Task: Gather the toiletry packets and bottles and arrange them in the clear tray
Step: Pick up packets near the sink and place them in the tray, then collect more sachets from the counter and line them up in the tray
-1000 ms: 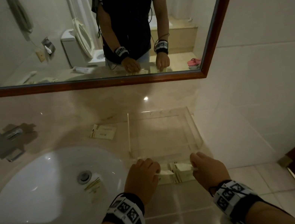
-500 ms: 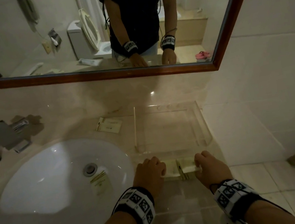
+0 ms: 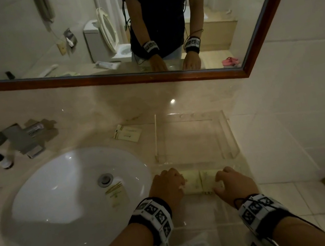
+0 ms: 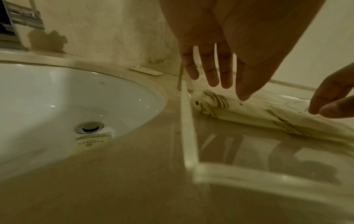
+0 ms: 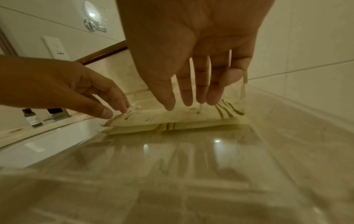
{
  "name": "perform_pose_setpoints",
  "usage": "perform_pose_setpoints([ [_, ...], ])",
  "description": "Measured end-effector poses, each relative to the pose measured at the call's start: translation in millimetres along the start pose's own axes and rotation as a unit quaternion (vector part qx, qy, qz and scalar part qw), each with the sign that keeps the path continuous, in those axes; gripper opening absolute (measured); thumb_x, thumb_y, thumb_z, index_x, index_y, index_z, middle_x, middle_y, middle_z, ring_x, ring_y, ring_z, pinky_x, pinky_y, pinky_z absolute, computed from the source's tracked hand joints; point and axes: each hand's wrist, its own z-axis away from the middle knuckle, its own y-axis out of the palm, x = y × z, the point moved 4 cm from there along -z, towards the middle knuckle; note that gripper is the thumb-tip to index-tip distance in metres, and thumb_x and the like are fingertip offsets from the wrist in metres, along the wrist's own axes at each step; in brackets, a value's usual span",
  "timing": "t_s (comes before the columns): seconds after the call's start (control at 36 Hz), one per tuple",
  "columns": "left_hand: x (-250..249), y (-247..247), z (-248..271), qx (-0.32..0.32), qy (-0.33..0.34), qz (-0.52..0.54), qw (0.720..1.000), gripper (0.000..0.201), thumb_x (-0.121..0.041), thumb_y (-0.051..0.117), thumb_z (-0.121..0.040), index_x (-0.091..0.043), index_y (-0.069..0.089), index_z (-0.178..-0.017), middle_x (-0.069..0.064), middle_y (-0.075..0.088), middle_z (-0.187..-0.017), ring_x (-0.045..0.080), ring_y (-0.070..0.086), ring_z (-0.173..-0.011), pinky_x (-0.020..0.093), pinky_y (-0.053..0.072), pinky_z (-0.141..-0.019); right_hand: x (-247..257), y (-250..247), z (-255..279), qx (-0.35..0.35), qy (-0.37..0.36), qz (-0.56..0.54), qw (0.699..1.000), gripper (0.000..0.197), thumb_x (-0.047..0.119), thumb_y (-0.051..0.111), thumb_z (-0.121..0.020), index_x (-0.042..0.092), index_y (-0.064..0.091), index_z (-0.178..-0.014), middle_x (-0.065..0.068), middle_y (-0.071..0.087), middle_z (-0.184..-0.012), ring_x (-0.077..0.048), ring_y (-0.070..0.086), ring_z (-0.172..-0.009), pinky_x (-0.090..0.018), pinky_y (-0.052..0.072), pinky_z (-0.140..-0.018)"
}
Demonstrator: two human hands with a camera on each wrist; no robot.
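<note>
Two cream packets (image 3: 200,182) are seen side by side in the clear tray (image 3: 231,132), between the left hand (image 3: 167,187) and right hand (image 3: 232,184). Both hands are relaxed, fingertips at the packets' outer ends, nothing gripped. The packets are judged light, soft and crinkly, best pinched at their edges. Beyond the hands, the tray's smooth acrylic walls look rigid and slippery.

We're in a bathroom, and it looks like a hotel's: a white oval undermount sink (image 3: 76,194) set in a glossy beige marble counter (image 3: 96,121), a dark wood-framed wall mirror (image 3: 105,76) reflecting a white toilet with its seat raised (image 3: 103,40), pale wall tiles (image 3: 294,99), a small dark-capped toiletry bottle (image 3: 0,159), and cream paper amenity packets (image 3: 127,132) lying about.
</note>
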Motion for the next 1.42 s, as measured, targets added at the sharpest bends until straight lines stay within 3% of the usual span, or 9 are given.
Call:
perform_pose_setpoints([
  [0.39,57.6,-46.1,33.5,-0.042,-0.091,-0.025,0.995,0.020,-0.026,0.049,-0.091,-0.021,0.058,-0.109,0.000,0.050,-0.123,0.022,0.048,-0.112,0.037,0.038,-0.095,74.9,-39.9,-11.2,-0.067,-0.084,0.006,0.994,0.022,0.037,0.046,-0.090,0.021,0.060,-0.095,-0.001,0.062,-0.097,-0.020,0.059,-0.089,-0.030,0.047,-0.071],
  [0.56,104.9,-53.6,52.2,-0.015,-0.161,-0.043,0.986,0.022,-0.029,0.048,-0.092,-0.022,0.057,-0.110,0.000,0.048,-0.127,0.023,0.048,-0.115,0.038,0.036,-0.102,131.7,-43.3,-23.6,-0.067,-0.113,0.010,0.991,0.023,0.036,0.045,-0.091,0.020,0.061,-0.095,-0.002,0.063,-0.098,-0.023,0.059,-0.092,-0.033,0.048,-0.074],
  [0.64,127.1,-53.8,59.7,0.003,-0.178,-0.053,0.983,0.024,-0.029,0.046,-0.093,-0.021,0.055,-0.114,0.002,0.046,-0.131,0.023,0.044,-0.123,0.035,0.034,-0.099,157.4,-41.7,-32.2,-0.058,-0.120,0.006,0.991,0.023,0.035,0.044,-0.090,0.021,0.062,-0.096,-0.001,0.063,-0.100,-0.022,0.060,-0.093,-0.034,0.050,-0.076],
  [0.81,161.5,-53.3,66.2,0.032,-0.210,-0.060,0.975,0.032,-0.029,0.046,-0.093,-0.023,0.051,-0.124,0.001,0.036,-0.143,0.023,0.040,-0.126,0.038,0.034,-0.101,196.6,-34.1,-48.6,-0.042,-0.128,0.009,0.991,0.022,0.032,0.042,-0.090,0.020,0.060,-0.092,-0.003,0.063,-0.098,-0.024,0.059,-0.089,-0.031,0.046,-0.071],
  [0.92,179.7,-52.4,68.2,0.034,-0.214,-0.052,0.975,0.031,-0.031,0.048,-0.093,-0.025,0.050,-0.124,-0.001,0.033,-0.147,0.024,0.036,-0.132,0.038,0.032,-0.104,212.4,-29.6,-57.8,-0.029,-0.128,0.012,0.991,0.021,0.033,0.043,-0.091,0.020,0.060,-0.095,-0.004,0.062,-0.100,-0.025,0.060,-0.090,-0.032,0.047,-0.072],
  [1.03,199.0,-56.0,67.7,0.048,-0.229,-0.063,0.970,0.034,-0.031,0.049,-0.092,-0.023,0.049,-0.125,0.003,0.040,-0.136,0.025,0.044,-0.120,0.039,0.036,-0.099,225.8,-25.0,-68.1,-0.020,-0.128,0.014,0.991,0.021,0.030,0.043,-0.091,0.019,0.060,-0.097,-0.005,0.061,-0.102,-0.025,0.059,-0.091,-0.032,0.045,-0.071],
  [1.17,218.4,-54.8,63.4,0.071,-0.239,-0.075,0.966,0.032,-0.029,0.051,-0.091,-0.024,0.049,-0.123,0.003,0.040,-0.134,0.025,0.043,-0.120,0.038,0.033,-0.100,237.8,-19.0,-82.1,-0.010,-0.114,0.016,0.993,0.021,0.030,0.044,-0.090,0.019,0.061,-0.096,-0.004,0.060,-0.102,-0.026,0.058,-0.091,-0.034,0.048,-0.074],
  [1.33,234.1,-41.0,52.0,0.141,-0.252,-0.083,0.954,0.043,-0.030,0.052,-0.091,-0.022,0.040,-0.131,0.005,0.038,-0.135,0.027,0.039,-0.124,0.042,0.032,-0.105,248.9,-9.8,-100.4,0.004,-0.110,0.014,0.994,0.021,0.028,0.043,-0.091,0.015,0.058,-0.098,-0.006,0.059,-0.104,-0.026,0.057,-0.090,-0.030,0.042,-0.068],
  [1.42,243.6,-31.2,45.5,0.180,-0.257,-0.081,0.946,0.052,-0.034,0.053,-0.090,-0.023,0.035,-0.138,0.006,0.034,-0.140,0.028,0.035,-0.128,0.043,0.029,-0.108,253.9,-7.7,-111.1,0.004,-0.116,0.001,0.993,0.023,0.028,0.046,-0.091,0.014,0.057,-0.105,-0.007,0.057,-0.110,-0.026,0.057,-0.095,-0.031,0.045,-0.071],
])
